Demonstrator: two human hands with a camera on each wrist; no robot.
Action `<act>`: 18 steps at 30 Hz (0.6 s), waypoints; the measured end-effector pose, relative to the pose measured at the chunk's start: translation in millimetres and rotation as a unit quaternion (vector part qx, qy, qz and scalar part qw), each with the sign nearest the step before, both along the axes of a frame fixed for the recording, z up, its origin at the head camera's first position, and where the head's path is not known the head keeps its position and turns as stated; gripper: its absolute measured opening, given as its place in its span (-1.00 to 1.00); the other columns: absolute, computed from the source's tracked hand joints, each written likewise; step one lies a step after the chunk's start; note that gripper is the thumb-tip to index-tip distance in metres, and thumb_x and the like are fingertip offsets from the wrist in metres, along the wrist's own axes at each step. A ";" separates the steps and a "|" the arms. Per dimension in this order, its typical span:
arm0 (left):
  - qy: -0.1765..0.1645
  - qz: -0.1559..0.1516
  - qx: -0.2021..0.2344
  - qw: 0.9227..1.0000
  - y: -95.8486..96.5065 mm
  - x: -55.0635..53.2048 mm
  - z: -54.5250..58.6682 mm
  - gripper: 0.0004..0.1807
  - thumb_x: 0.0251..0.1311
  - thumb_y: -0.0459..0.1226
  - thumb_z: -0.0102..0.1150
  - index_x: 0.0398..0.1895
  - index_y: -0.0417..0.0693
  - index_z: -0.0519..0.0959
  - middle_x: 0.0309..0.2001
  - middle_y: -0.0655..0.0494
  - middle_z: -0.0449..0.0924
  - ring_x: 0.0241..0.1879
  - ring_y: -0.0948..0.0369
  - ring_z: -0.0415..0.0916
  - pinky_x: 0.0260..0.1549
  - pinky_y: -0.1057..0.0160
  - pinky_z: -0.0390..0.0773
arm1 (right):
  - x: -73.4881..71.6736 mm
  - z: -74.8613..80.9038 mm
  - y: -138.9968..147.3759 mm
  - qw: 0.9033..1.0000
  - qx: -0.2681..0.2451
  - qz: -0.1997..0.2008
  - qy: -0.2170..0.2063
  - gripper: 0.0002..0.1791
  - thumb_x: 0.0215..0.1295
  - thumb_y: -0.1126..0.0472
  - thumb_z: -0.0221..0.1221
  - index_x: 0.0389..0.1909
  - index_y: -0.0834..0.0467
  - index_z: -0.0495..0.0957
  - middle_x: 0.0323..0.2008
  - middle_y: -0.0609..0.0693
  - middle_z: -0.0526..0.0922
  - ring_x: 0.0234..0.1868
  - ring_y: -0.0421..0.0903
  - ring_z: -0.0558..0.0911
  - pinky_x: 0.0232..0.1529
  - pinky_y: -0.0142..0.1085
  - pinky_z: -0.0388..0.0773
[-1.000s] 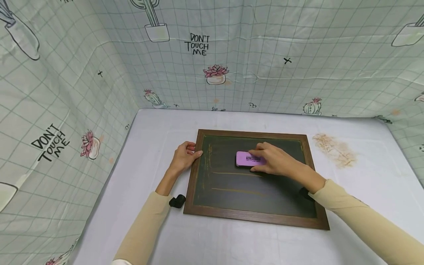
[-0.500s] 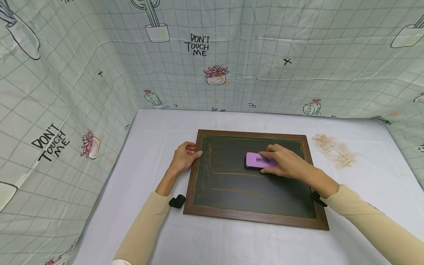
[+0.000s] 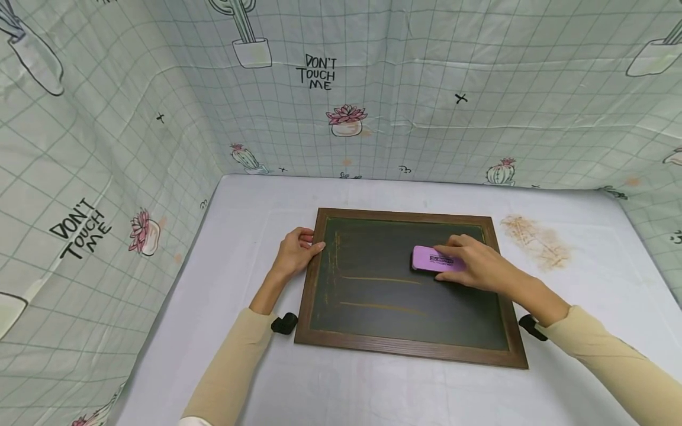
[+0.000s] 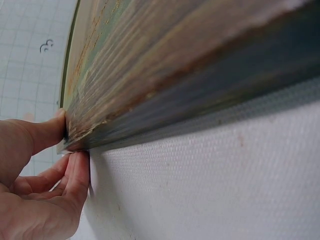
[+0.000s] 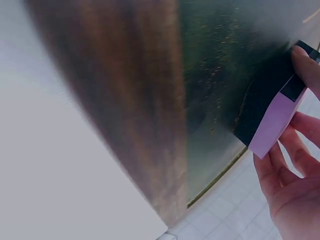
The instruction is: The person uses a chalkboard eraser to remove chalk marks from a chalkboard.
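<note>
A dark chalkboard [image 3: 373,322] in a brown wooden frame lies on the white table, with yellowish chalk lines on its left half. My right hand [image 3: 476,263] grips a purple eraser [image 3: 426,258] with a black felt base, thumb on the near side and fingers on the far side. The eraser [image 5: 275,122] rests felt down on the board, right of its middle. At the board's left edge my left hand [image 3: 295,254] holds the frame; in the left wrist view the thumb [image 4: 50,131] lies on top and the fingertips [image 4: 77,162] press at its side near the table.
A patch of brown dust [image 3: 538,239] marks the white table [image 3: 373,384] right of the board. A patterned cloth [image 3: 415,77] hangs behind and at the sides. Black wrist devices [image 3: 285,323] sit on both wrists.
My right hand has slid the eraser to the right across the board. My left hand has stayed at the frame, and the board has barely moved.
</note>
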State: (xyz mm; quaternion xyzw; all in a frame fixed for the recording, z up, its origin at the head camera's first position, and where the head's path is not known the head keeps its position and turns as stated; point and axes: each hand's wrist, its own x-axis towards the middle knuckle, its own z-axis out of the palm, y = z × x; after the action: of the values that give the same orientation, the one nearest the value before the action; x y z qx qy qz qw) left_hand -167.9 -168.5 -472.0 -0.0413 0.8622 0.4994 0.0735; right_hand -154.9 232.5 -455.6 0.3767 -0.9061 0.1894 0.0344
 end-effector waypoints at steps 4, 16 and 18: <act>-0.001 0.000 0.000 1.000 -0.6 0.0 0.2 -0.49 0.35 -0.33 0.32 0.27 -0.42 0.45 0.09 -0.30 0.53 0.00 -0.08 0.50 0.01 0.03 0.51 | 2.8 -0.4 7.2 1.000 -0.003 -0.007 0.000 -0.40 0.03 0.06 0.58 0.04 0.32 0.71 -0.25 -0.02 0.58 -0.32 -0.17 0.39 -0.37 -0.28 0.39; 0.006 -0.002 0.001 1.000 -0.6 1.6 0.9 -0.50 0.35 -0.34 0.32 0.25 -0.44 0.46 0.08 -0.31 0.53 -0.02 -0.09 0.51 -0.02 0.05 0.52 | 7.2 0.3 17.9 1.000 -0.011 -0.019 -0.008 -0.38 0.02 0.06 0.59 0.06 0.31 0.70 -0.21 -0.02 0.61 -0.30 -0.16 0.42 -0.35 -0.29 0.40; 0.007 -0.002 0.003 1.000 0.0 1.5 1.0 -0.50 0.35 -0.34 0.32 0.25 -0.44 0.46 0.08 -0.31 0.53 -0.02 -0.08 0.51 -0.02 0.07 0.52 | 8.3 1.2 20.6 1.000 -0.011 -0.024 -0.008 -0.37 0.01 0.05 0.59 0.06 0.31 0.70 -0.21 -0.02 0.61 -0.29 -0.17 0.41 -0.36 -0.29 0.40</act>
State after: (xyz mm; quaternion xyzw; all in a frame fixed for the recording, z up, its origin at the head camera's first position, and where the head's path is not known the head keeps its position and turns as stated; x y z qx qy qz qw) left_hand -166.4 -168.5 -471.0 -0.0362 0.8615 0.5018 0.0689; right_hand -146.7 253.1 -454.4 0.3527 -0.9131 0.2014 0.0356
